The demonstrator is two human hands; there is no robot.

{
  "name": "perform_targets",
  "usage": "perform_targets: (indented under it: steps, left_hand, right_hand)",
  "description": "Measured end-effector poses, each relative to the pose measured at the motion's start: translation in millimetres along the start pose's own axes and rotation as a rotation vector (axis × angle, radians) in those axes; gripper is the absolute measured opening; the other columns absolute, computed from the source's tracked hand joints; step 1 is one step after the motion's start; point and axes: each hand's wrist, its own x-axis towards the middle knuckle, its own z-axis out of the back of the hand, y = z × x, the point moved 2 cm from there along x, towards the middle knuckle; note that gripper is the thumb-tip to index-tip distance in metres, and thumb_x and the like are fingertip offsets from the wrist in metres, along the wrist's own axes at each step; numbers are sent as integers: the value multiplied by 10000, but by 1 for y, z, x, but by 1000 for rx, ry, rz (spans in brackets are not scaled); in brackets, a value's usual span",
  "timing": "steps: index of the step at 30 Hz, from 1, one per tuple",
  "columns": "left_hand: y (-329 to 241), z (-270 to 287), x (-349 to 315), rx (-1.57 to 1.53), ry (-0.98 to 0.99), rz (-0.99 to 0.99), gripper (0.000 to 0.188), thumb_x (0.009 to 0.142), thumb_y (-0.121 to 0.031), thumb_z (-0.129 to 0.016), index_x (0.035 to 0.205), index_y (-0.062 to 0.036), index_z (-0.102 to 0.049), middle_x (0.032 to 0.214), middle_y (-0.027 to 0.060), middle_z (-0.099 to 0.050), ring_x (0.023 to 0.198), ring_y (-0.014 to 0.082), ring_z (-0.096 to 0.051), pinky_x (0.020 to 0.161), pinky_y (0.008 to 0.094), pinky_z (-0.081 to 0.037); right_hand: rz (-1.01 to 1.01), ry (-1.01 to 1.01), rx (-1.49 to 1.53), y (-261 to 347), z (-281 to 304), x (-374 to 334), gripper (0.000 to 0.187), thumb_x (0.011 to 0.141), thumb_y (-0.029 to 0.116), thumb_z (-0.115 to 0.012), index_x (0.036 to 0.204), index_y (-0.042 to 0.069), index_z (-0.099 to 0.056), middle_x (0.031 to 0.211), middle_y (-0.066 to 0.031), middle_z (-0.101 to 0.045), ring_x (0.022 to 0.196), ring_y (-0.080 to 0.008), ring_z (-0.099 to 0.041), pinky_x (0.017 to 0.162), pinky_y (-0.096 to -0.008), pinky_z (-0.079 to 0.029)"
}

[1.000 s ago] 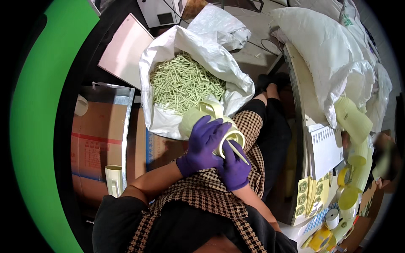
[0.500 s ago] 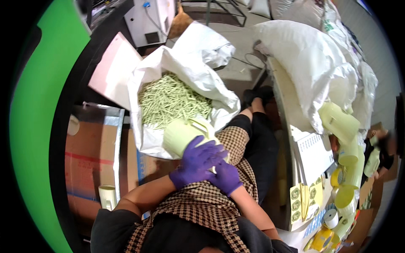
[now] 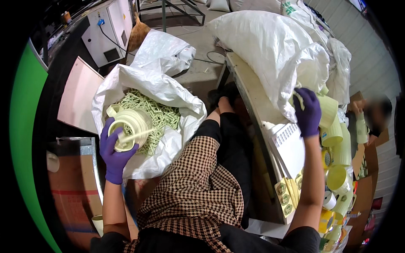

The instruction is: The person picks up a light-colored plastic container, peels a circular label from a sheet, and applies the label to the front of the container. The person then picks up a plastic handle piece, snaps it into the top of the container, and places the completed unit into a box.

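My left hand [image 3: 114, 149], in a purple glove, grips a pale green plastic jug [image 3: 141, 120] tilted on its side. The jug is above an open white woven bag [image 3: 145, 80] filled with short pale green sticks [image 3: 166, 116]. A light stick-like piece [image 3: 137, 136] shows blurred across the jug's end beside my fingers. Over on the right, my gloved right hand [image 3: 309, 110] is at the mouth of a large white sack [image 3: 265, 42]. Its fingers curl around something pale, largely hidden by the hand.
Right of my legs, a table [image 3: 249, 88] holds a spiral-bound pad [image 3: 289, 143], label sheets [image 3: 287, 198] and several pale green jugs [image 3: 331, 135]. A cardboard box [image 3: 76, 181] stands at left, near a pink board [image 3: 78, 92]. Another person [image 3: 371, 116] is at far right.
My hands have separated from the jug they both held. The left has carried it left over the bag; the right has reached out to the sack. The view has shifted toward the right.
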Motion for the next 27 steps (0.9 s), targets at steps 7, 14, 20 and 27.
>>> perform_targets:
  steps: [7,14,20,27]
  left_hand:
    - [11,-1,-26,13,13,20,487,555,-147,-994,874,-88,-630,1399,276,-585,1303,425,-580,1075,482,-504]
    - [27,26,-19,85,-80,61,467,590,-164,-993,839,-76,-608,1398,297,-576,1248,429,-618,1023,470,-539]
    - [30,23,-39,106,84,122,482,604,-151,-980,871,-100,-582,1401,289,-572,1285,448,-580,1065,483,-490]
    - [44,34,-125,182,148,324,536,555,-214,-1000,881,-114,-587,1321,265,-618,1201,440,-633,1039,477,-510]
  right_hand:
    - [-139,465,-824,-204,-131,23,316,920,219,-606,1197,102,-702,1226,-106,-674,1092,-323,-654,923,-454,-523]
    - [-276,640,-719,-196,-128,49,509,929,374,-593,1353,93,-571,1290,-212,-632,1182,-386,-623,982,-481,-496]
    - [-250,531,-680,-211,-89,44,372,963,205,-538,1296,42,-578,1229,-238,-638,1160,-421,-616,997,-498,-491]
    - [-188,93,97,-134,-7,-5,388,1044,113,-516,1409,-13,-539,1382,-195,-605,1267,-329,-582,1095,-390,-445]
